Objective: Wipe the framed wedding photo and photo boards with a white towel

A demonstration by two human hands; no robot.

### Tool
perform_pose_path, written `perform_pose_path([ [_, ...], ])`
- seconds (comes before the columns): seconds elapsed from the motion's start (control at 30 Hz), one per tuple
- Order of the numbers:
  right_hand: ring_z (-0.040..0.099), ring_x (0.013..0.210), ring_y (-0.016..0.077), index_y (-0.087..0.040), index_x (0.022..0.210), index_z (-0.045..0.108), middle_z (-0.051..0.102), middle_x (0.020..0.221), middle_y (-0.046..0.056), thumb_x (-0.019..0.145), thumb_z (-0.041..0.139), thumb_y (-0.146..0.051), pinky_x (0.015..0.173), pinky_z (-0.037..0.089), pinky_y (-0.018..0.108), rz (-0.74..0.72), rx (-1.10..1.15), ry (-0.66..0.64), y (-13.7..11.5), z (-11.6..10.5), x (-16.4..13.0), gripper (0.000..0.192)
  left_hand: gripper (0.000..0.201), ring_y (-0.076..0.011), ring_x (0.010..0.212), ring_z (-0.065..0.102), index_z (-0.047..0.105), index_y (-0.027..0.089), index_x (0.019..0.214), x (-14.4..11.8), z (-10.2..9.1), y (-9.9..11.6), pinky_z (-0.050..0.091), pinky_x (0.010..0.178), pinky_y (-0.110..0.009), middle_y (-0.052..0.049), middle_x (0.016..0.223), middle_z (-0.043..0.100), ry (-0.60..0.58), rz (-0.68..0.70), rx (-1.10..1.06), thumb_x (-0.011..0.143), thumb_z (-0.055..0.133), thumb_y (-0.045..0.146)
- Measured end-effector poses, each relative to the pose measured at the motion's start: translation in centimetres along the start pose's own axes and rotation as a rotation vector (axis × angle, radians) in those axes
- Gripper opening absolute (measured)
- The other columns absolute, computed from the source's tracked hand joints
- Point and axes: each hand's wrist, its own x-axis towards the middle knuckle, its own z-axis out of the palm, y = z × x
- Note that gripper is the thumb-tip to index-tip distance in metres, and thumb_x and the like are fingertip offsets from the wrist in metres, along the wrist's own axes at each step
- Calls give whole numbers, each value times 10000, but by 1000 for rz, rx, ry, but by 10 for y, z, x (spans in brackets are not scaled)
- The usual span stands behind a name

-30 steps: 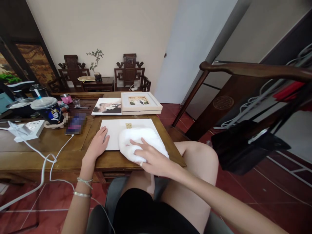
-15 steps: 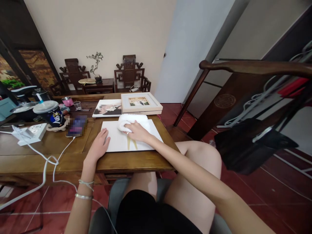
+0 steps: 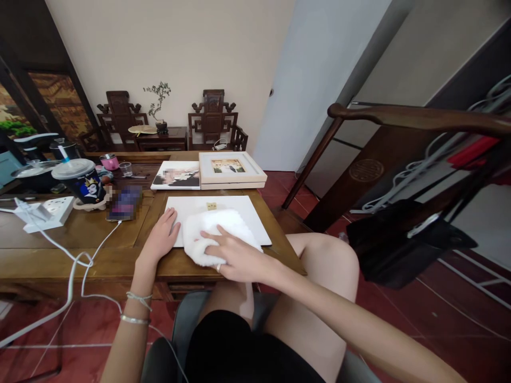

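Observation:
A flat white panel (image 3: 254, 219) lies on the wooden table in front of me, with a small gold-coloured patch near its far edge. My left hand (image 3: 162, 236) rests flat on the panel's left edge, its fingers stretched out. Under my right hand (image 3: 235, 256) is a fluffy white cloth (image 3: 229, 219), gripped and pressed onto the near part of the panel. The cloth reaches over the panel's near edge and hides much of the surface.
Behind the panel lie a light picture frame (image 3: 233, 183) and a white-edged photo print (image 3: 175, 175). To the left are a phone (image 3: 124, 202), a lidded cup (image 3: 85, 183), a white power strip (image 3: 48, 213) and loose cables. A dark wooden chair (image 3: 339, 159) stands at the right.
My right hand has drawn the cloth from the far part of the panel towards me, uncovering the gold-coloured patch and covering two gold-coloured strips. My left hand stays at the left edge.

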Motion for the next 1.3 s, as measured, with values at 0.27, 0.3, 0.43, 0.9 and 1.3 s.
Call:
perform_pose_path([
  [0.27, 515, 1274, 295, -161, 1109, 636, 650, 1260, 128, 819, 460, -60, 1121, 251, 547, 89, -83, 145, 62, -2, 62, 354, 548, -287, 1441, 335, 497, 73, 1372, 1, -2, 0, 245, 1200, -467, -193, 1517, 410, -23, -11, -11, 936, 361, 376],
  [0.3, 513, 1271, 301, -143, 1124, 632, 653, 1247, 144, 834, 458, -73, 1111, 257, 547, 107, -93, 151, 67, -2, 70, 345, 548, -286, 1444, 330, 493, 69, 1374, 1, -3, 0, 243, 1200, -469, -197, 1520, 404, -30, -13, -10, 938, 358, 373],
  [0.43, 437, 1338, 325, -95, 1167, 614, 628, 1252, 204, 859, 465, -98, 1100, 246, 579, 160, -141, 155, 65, 1, 82, 342, 536, -280, 1448, 323, 495, 78, 1372, 1, -4, 2, 238, 1203, -462, -189, 1519, 407, -32, -13, -10, 940, 359, 363],
  [0.9, 365, 1416, 287, -147, 1072, 652, 555, 1384, 198, 760, 520, -62, 1176, 200, 557, -12, -24, 32, -8, 8, 6, 350, 506, -269, 1437, 348, 497, 109, 1379, -1, -2, 1, 264, 1199, -478, -152, 1512, 432, -8, 18, -5, 924, 351, 277],
  [1.3, 526, 1240, 320, -147, 1169, 622, 667, 1186, 159, 874, 456, -125, 1085, 285, 590, 331, -119, 174, 47, 0, 89, 339, 543, -265, 1352, 477, 563, 122, 1321, 0, -13, 15, 317, 1172, -436, -155, 1426, 538, 122, -49, -173, 968, 326, 459],
])
